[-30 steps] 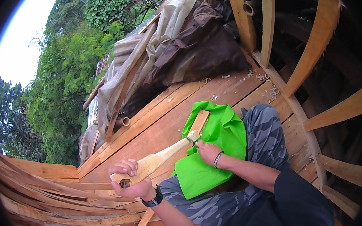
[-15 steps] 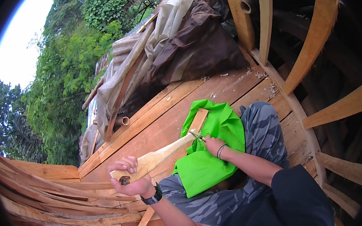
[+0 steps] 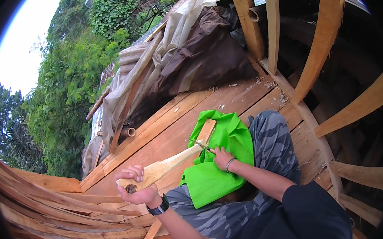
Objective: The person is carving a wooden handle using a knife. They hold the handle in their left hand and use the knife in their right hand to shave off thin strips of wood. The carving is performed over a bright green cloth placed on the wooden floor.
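Note:
A long, pale piece of carved wood (image 3: 170, 163) slants across my lap, broad at the near left and slim toward the far end, which finishes in a squared block (image 3: 206, 131). My left hand (image 3: 138, 187) is closed round the broad end, beside a dark brown hollow or knot (image 3: 131, 188). In my right hand (image 3: 222, 159) is a small knife (image 3: 210, 150) with a dark handle. Its thin blade lies across the slim part, just below the block; exact contact is hard to make out. Bright green cloth (image 3: 215, 185) covers my lap under the wood.
Wood shavings (image 3: 282, 97) lie scattered on the plank floor (image 3: 173, 122). Curved wooden ribs (image 3: 323, 48) rise at the right. A brown tarp (image 3: 205, 54) hangs at the back, with a bamboo pole end (image 3: 131, 132) below it. Long wooden strips (image 3: 61, 208) are stacked at the lower left.
My right hand and the knife have shifted slightly toward me relative to the wood. The left hand keeps its hold on the broad end. The whole view has moved a little.

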A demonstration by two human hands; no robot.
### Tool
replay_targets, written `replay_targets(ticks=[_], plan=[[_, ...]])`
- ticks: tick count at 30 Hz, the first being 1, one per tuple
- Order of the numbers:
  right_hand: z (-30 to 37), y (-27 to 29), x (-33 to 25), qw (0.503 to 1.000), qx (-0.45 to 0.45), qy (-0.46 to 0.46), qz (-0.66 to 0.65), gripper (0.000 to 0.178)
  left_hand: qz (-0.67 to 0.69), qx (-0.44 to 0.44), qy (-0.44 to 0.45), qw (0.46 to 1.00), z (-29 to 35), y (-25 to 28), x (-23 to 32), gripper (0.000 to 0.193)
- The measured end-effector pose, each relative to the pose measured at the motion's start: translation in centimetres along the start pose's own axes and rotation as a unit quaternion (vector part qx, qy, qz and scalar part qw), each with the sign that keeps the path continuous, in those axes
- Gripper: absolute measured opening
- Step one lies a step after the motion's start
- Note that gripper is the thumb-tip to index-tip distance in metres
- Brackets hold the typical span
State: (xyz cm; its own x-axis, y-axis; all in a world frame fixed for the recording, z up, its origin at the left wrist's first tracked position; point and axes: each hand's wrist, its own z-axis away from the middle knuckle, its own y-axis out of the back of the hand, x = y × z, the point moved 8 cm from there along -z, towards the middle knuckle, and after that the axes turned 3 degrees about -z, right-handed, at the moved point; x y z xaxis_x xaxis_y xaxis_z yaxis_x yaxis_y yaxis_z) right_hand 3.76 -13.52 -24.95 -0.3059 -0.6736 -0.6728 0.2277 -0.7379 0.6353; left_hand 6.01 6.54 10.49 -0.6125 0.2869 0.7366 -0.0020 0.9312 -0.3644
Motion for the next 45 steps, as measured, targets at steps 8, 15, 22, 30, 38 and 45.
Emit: replay_targets(ticks=[8,15,22,30,38,45], plan=[[18.6,14.4,-6.0,0.952,0.161,0.259,-0.009,0.041,0.016,-0.011,-0.007,1.000,0.7,0.0,0.7,0.037],[36.8,11.8,22.8,0.952,0.241,-0.159,-0.106,0.013,0.006,0.007,-0.030,0.999,1.6,-1.3,1.4,0.035],[40.2,5.0,26.7,0.943,0.010,-0.141,-0.302,0.020,-0.047,0.085,-0.032,0.995,1.3,1.4,1.7,0.037],[40.2,5.8,25.3,0.890,0.129,-0.016,-0.437,0.030,-0.084,0.149,-0.053,0.984,2.0,0.9,1.9,0.038],[39.8,8.1,22.0,0.930,0.269,-0.040,-0.249,0.028,-0.112,0.155,-0.059,0.980,1.2,-1.4,1.8,0.036],[39.3,9.7,19.3,0.928,0.244,0.022,-0.282,0.028,-0.095,0.190,-0.035,0.977,0.4,-0.7,0.9,0.036]])
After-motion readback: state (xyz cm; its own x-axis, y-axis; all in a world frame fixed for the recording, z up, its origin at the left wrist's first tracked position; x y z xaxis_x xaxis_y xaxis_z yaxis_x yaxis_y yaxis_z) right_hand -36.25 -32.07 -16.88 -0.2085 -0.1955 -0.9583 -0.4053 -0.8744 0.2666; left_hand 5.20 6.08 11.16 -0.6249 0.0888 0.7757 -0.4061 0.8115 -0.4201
